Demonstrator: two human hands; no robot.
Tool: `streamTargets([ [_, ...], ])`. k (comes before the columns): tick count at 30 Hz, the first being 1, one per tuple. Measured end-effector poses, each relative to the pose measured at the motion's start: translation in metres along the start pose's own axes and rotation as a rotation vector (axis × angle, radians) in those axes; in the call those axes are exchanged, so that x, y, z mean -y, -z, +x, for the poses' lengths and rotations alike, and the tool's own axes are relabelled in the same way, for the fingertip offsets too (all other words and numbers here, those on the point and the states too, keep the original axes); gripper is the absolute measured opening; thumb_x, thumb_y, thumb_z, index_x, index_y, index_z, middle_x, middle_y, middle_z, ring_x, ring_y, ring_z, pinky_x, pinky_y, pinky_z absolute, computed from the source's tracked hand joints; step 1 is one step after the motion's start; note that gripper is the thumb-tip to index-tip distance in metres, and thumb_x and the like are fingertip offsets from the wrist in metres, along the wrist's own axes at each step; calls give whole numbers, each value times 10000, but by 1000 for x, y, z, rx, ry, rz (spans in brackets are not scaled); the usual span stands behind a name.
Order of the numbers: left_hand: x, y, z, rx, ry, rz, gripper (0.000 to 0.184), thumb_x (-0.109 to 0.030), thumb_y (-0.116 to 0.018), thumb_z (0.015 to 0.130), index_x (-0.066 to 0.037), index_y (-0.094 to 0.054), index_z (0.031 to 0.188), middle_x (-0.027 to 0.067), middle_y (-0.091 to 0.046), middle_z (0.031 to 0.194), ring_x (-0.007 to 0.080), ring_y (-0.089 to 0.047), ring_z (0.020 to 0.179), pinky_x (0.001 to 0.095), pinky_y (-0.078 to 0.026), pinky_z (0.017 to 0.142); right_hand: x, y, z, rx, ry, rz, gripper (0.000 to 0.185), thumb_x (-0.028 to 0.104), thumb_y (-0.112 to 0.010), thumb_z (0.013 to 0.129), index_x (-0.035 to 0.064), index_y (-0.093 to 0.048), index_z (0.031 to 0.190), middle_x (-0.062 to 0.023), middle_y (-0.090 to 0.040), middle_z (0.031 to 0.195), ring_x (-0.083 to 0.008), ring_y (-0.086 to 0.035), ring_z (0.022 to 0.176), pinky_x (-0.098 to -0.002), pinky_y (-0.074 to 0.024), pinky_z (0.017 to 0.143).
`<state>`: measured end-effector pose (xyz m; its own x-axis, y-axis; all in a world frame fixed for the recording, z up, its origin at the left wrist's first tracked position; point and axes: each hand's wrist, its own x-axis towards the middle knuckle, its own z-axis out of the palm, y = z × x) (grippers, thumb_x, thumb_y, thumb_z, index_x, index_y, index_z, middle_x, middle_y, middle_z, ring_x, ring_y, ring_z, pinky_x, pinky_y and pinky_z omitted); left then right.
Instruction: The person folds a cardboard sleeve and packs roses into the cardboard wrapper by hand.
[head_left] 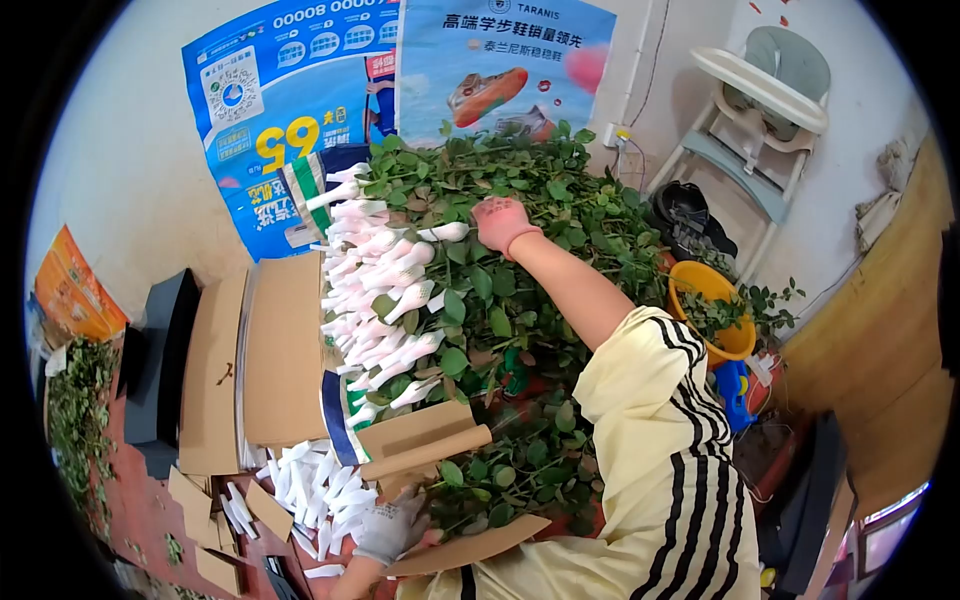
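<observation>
My right hand [505, 226], in a pink glove, is closed on the leafy pile. It grips the stem of a rose [445, 232] whose head, wrapped in a white sleeve, points left. Beneath it lies a big heap of leafy rose stems [560, 195], their many white-sleeved heads [375, 270] stacked along the left side. Lower down, my left hand [390, 527], in a pale grey glove, is beside a pile of loose white sleeves [322, 490]. Its fingers look stretched and slightly apart; a small pink spot next to them is unclear.
Cardboard sheets [285, 350] stand left of the rose heads, with a black box [162, 370] beyond. A cardboard roll [430, 450] lies below the heap, near more loose leafy stems [520, 465]. At right are a yellow bucket [735, 340] and a high chair [765, 120].
</observation>
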<state>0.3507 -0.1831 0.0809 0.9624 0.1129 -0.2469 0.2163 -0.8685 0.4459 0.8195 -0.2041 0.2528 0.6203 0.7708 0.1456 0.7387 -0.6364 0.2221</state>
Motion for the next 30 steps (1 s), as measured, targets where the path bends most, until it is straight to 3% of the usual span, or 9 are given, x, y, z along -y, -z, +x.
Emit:
streamTargets([
  [7,10,-16,2,-15,6,-34,466,-330,-527,853,-65,-516,1237,199,-465,1340,348,-547,1117,436,-455,907,-61,28,-13,-167,147,332,303,217,-564,791,106,-606,1069,-152,-605,1140,-304,-575,1063,-363,-456,912],
  [11,5,-8,3,30,37,-45,471,-326,-525,859,-66,-510,1251,196,-459,1348,348,-540,1130,429,-448,921,-116,87,-43,-263,-69,702,339,186,-620,768,69,-601,1086,-136,-646,1061,-253,-637,945,-353,-493,833],
  [13,7,-11,2,29,33,-71,469,-326,-524,860,-65,-511,1250,196,-458,1350,350,-541,1128,430,-447,922,-156,106,-45,-377,-158,1163,298,132,-591,776,37,-597,1057,-147,-655,1012,-234,-653,893,-355,-502,810],
  [16,9,-14,3,0,15,-33,467,-325,-526,857,-66,-512,1246,191,-464,1344,349,-544,1120,436,-450,915,-227,129,-59,-1031,-447,674,311,127,-560,770,9,-585,1056,-194,-640,1009,-306,-633,944,-390,-489,830],
  [18,2,-4,0,-4,25,-48,457,-328,-530,853,-79,-522,1236,186,-474,1334,343,-542,1122,440,-452,911,-309,133,-67,-1177,-720,399,400,157,-582,742,-13,-583,1104,-184,-642,1036,-298,-627,924,-393,-470,845],
  [21,0,-2,1,11,49,-53,439,-330,-535,847,-94,-535,1218,175,-483,1327,338,-546,1117,438,-459,900,-302,172,-121,-1883,-341,1040,377,-38,-558,739,-44,-582,1115,-122,-651,1025,-243,-630,903,-358,-512,802],
  [22,1,-5,0,13,48,-61,439,-330,-535,847,-94,-535,1218,175,-483,1327,338,-546,1117,438,-459,900,-319,177,-127,-1943,-326,1335,338,-37,-574,781,-18,-598,1118,-120,-633,1038,-257,-647,827,-382,-556,744],
  [25,7,-12,2,-33,21,-5,458,-337,-544,835,-107,-529,1231,155,-467,1356,336,-582,1060,422,-465,887,-314,180,-146,-1885,-30,1398,350,-44,-585,777,-35,-575,1126,-106,-628,1059,-208,-633,848,-324,-547,762],
  [30,3,-6,3,26,48,-28,456,-320,-541,833,-102,-533,1233,159,-463,1358,332,-570,1083,422,-461,895,-225,181,-122,-1760,-130,1020,318,-1,-609,800,-32,-566,1113,-87,-623,1076,-184,-591,931,-307,-466,847],
])
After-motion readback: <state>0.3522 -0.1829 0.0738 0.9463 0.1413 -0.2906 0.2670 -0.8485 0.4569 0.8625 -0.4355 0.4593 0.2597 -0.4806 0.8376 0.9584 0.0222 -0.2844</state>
